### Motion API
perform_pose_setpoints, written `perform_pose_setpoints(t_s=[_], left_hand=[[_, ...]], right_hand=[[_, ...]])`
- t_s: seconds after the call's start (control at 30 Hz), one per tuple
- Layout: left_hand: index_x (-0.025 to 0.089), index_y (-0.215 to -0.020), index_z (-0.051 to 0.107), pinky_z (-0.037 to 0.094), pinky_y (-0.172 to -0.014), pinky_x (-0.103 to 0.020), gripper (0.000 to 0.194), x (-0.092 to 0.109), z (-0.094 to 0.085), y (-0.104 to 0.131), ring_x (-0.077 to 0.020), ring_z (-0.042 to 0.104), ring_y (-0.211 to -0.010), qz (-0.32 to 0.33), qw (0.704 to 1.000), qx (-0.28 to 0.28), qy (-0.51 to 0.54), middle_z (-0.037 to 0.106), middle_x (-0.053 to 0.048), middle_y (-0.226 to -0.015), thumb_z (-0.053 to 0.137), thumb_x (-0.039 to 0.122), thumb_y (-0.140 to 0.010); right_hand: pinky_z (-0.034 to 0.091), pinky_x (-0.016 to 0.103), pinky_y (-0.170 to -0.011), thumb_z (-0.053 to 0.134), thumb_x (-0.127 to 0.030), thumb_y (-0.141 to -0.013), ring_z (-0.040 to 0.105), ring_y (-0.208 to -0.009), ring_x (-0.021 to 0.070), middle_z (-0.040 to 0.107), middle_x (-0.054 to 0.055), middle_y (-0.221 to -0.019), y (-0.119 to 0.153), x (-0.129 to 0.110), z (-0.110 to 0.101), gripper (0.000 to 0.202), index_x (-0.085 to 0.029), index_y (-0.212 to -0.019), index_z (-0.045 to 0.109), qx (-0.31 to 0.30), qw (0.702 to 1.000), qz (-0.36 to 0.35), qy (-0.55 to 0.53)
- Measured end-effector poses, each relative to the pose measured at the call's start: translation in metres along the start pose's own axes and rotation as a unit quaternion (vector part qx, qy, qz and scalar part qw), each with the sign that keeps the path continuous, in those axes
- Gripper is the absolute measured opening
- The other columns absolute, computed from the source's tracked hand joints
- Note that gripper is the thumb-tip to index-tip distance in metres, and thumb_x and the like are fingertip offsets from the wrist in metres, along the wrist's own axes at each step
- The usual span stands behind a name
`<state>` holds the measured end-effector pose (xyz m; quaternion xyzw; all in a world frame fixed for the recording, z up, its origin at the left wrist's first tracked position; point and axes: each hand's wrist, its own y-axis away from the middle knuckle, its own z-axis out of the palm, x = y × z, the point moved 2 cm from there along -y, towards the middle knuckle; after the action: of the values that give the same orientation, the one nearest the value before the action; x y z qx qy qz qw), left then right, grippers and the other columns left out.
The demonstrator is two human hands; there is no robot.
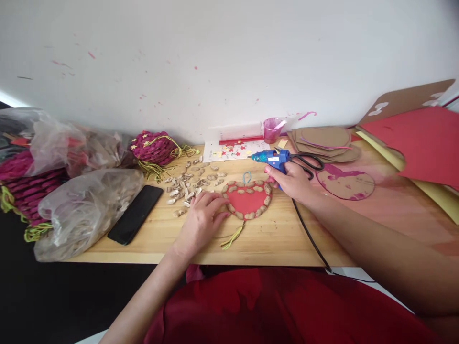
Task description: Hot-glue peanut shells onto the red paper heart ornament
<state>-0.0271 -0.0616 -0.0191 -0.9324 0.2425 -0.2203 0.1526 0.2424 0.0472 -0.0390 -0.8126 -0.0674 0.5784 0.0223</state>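
Observation:
My right hand [296, 181] is wrapped round the handle of a blue hot glue gun [274, 158], whose nozzle points left above the table. Its black cord trails down to the table's front edge. Below and left of the gun lies a red heart-like shape [245, 203] bordered with peanut shells, with a second short row near its top. A light blue loop [247, 177] tops it, and a yellow-green tassel [233, 238] hangs from its bottom. My left hand [202, 217] rests at the shape's left edge, fingers stretched and apart. Loose peanut shells [184, 184] lie just beyond that hand.
Left are a black phone [135, 214], a plastic bag of shells [89, 215] and magenta yarn bundles [152, 148]. Behind lie star stickers [234, 150] and a pink cup [271, 130]. Right are black-handled scissors [308, 160], cardboard pieces [322, 138], a paint-smeared oval [346, 182] and red sheets [426, 143].

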Motion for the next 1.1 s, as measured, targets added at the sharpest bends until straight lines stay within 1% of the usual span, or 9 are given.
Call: perform_pose_setpoints(t_s=[0.3, 0.4, 0.47, 0.6, 0.67, 0.77, 0.87, 0.97, 1.1], left_hand=[[0.021, -0.108, 0.070, 0.048, -0.094, -0.042, 0.013, 0.016, 0.010, 0.000, -0.0237, 0.063, -0.099, -0.006, 0.999, -0.017, 0.044, 0.072, -0.007, -0.105, 0.067, 0.019, -0.096], [0.021, -0.107, 0.070, 0.047, -0.094, -0.040, 0.011, 0.018, 0.004, -0.002, -0.0233, 0.065, -0.100, -0.011, 0.998, -0.041, 0.050, 0.074, -0.006, -0.103, 0.068, 0.022, -0.096], [0.021, -0.105, 0.071, 0.047, -0.092, -0.038, 0.010, 0.013, -0.008, -0.005, -0.0222, 0.066, -0.097, -0.008, 0.998, -0.043, 0.050, 0.076, -0.005, -0.098, 0.068, 0.028, -0.097], [0.021, -0.086, 0.074, 0.047, -0.082, -0.036, 0.022, -0.024, -0.046, -0.013, -0.0216, 0.066, -0.083, -0.051, 0.998, 0.021, -0.025, 0.076, -0.004, -0.083, 0.060, 0.030, -0.101], [0.020, -0.093, 0.076, 0.048, -0.083, -0.038, 0.022, -0.052, -0.065, -0.017, -0.0238, 0.067, -0.086, -0.107, 0.989, 0.048, -0.086, 0.078, -0.007, -0.090, 0.057, 0.025, -0.101], [0.020, -0.102, 0.078, 0.049, -0.088, -0.041, 0.019, -0.089, -0.083, -0.025, -0.0272, 0.068, -0.092, -0.173, 0.972, 0.047, -0.153, 0.080, -0.008, -0.099, 0.060, 0.017, -0.095], [0.020, -0.104, 0.079, 0.049, -0.094, -0.043, 0.018, -0.108, -0.084, -0.037, -0.0303, 0.068, -0.101, -0.230, 0.954, 0.020, -0.189, 0.079, -0.009, -0.101, 0.067, 0.021, -0.090], [0.021, -0.100, 0.080, 0.049, -0.098, -0.042, 0.016, -0.114, -0.077, -0.050, -0.0299, 0.068, -0.107, -0.250, 0.948, -0.025, -0.198, 0.079, -0.009, -0.104, 0.068, 0.023, -0.091], [0.023, -0.096, 0.081, 0.049, -0.098, -0.040, 0.016, -0.122, -0.068, -0.068, -0.0295, 0.069, -0.108, -0.272, 0.939, -0.040, -0.205, 0.079, -0.009, -0.105, 0.065, 0.024, -0.091]], right_hand=[[0.054, 0.029, -0.047, 0.070, -0.059, -0.085, 0.066, -0.057, 0.0189, 0.067, 0.002, -0.067, -0.002, 0.002, -0.004, 0.039, -0.021, -0.084, 0.065, -0.004, 1.000, 0.008, -0.021], [0.052, 0.028, -0.043, 0.071, -0.060, -0.085, 0.066, -0.056, 0.0194, 0.067, 0.003, -0.066, -0.003, 0.005, -0.007, 0.040, -0.020, -0.083, 0.065, -0.007, 1.000, 0.007, -0.020], [0.053, 0.027, -0.042, 0.071, -0.062, -0.085, 0.068, -0.058, 0.0201, 0.069, 0.004, -0.069, -0.005, 0.007, -0.010, 0.042, -0.020, -0.084, 0.067, -0.002, 1.000, 0.017, 0.012], [0.053, 0.027, -0.045, 0.070, -0.066, -0.084, 0.067, -0.058, 0.0192, 0.068, 0.004, -0.068, -0.008, 0.005, -0.015, 0.047, -0.020, -0.081, 0.066, 0.012, 1.000, 0.008, -0.003], [0.053, 0.027, -0.046, 0.069, -0.067, -0.084, 0.065, -0.055, 0.0180, 0.067, 0.003, -0.066, -0.009, 0.003, -0.016, 0.047, -0.021, -0.079, 0.066, 0.018, 1.000, 0.004, -0.006], [0.053, 0.028, -0.047, 0.069, -0.065, -0.085, 0.066, -0.055, 0.0190, 0.067, 0.004, -0.065, -0.008, 0.000, -0.015, 0.045, -0.021, -0.077, 0.065, 0.009, 1.000, -0.002, 0.011], [0.053, 0.029, -0.047, 0.070, -0.062, -0.086, 0.068, -0.056, 0.0208, 0.067, 0.006, -0.064, -0.007, 0.000, -0.014, 0.043, -0.021, -0.076, 0.064, 0.004, 1.000, -0.001, 0.020], [0.053, 0.029, -0.047, 0.070, -0.058, -0.088, 0.068, -0.056, 0.0215, 0.068, 0.007, -0.064, -0.007, 0.000, -0.015, 0.040, -0.021, -0.076, 0.063, 0.007, 1.000, -0.001, 0.026], [0.054, 0.031, -0.048, 0.069, -0.055, -0.090, 0.068, -0.055, 0.0223, 0.068, 0.007, -0.064, -0.008, 0.002, -0.015, 0.036, -0.021, -0.076, 0.064, 0.002, 0.999, -0.003, 0.036]])
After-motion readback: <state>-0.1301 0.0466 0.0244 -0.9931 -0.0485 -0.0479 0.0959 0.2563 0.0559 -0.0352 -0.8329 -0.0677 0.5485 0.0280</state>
